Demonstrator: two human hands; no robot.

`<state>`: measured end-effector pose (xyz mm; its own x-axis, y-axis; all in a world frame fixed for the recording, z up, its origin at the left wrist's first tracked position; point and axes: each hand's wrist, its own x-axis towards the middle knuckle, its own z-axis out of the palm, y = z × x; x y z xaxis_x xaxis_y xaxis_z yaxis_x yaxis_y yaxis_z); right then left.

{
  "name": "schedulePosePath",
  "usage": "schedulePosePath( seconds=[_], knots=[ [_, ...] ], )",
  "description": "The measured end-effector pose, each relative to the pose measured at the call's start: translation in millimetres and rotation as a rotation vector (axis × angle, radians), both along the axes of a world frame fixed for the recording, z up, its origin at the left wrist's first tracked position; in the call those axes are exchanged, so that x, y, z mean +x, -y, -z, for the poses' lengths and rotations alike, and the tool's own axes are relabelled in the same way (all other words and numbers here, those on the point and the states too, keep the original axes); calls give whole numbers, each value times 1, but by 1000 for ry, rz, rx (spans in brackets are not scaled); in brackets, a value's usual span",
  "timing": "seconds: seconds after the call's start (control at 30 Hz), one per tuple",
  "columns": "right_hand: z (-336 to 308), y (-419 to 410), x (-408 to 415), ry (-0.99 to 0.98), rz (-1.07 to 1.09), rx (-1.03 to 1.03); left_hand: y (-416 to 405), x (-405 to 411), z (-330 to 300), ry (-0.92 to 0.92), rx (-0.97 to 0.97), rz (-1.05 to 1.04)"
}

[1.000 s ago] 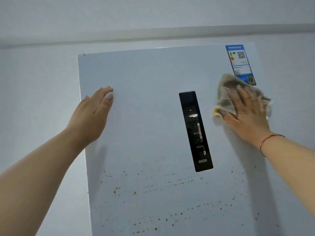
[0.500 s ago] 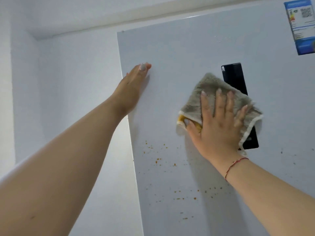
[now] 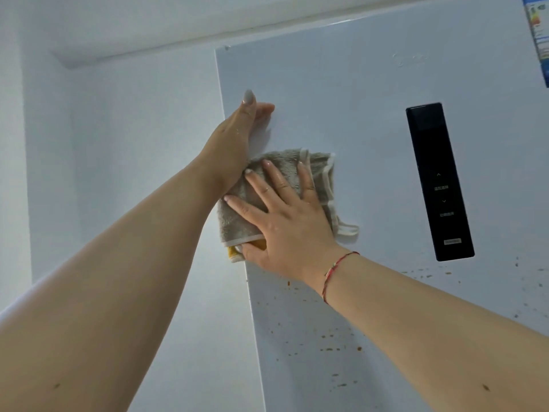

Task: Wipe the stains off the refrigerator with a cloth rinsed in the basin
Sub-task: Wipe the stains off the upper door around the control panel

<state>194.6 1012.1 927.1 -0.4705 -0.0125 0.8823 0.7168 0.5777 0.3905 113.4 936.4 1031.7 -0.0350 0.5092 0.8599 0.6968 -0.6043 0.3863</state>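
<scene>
Two hands are up on the refrigerator (image 3: 356, 93) door, and the cloth (image 3: 237, 224) sits right at the middle of the frame, flattened against the door near its left edge. It is a grey-brown towel with pale trim and a yellow corner poking out at the bottom. The right hand (image 3: 285, 221) lies on top of it, fingers spread and straight, palm pushing it flat to the panel. The left hand (image 3: 237, 138) is just above, flat against the door by the edge, fingers together and straight, looking like a brace; its wrist overlaps the cloth's upper left corner.

Now the trouble: the stains (image 3: 326, 343), orange-brown specks, are scattered across the lower centre and lower right of the frame, below the cloth and below the black control panel (image 3: 439, 182). Where the cloth sits looks clean already. So the wipe wants to come downward, I'd say, with that palm pressure kept even so the whole cloth face drags through the specks rather than skating over them. Overlapping passes would help. Care is needed near the control panel, since a wet cloth could press its buttons. The loose trim hanging at the cloth's right could smear. No basin is in view. At the upper right, a blue label (image 3: 539, 31) shows.
</scene>
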Motion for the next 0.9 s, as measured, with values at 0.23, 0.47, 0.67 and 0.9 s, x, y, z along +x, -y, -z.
schedulePosePath(
  seconds=[0.23,0.47,0.67,0.9],
  knots=[
    [54,-4,5,187,-72,72,-6,6,5,18,46,-67],
    [101,-23,32,290,-132,157,-8,21,21,21,174,-203],
    [90,-49,89,170,-122,188,-11,45,37,-33,250,-256],
    [72,-93,181,-125,57,90,-24,62,51,-39,358,-240]
  ],
)
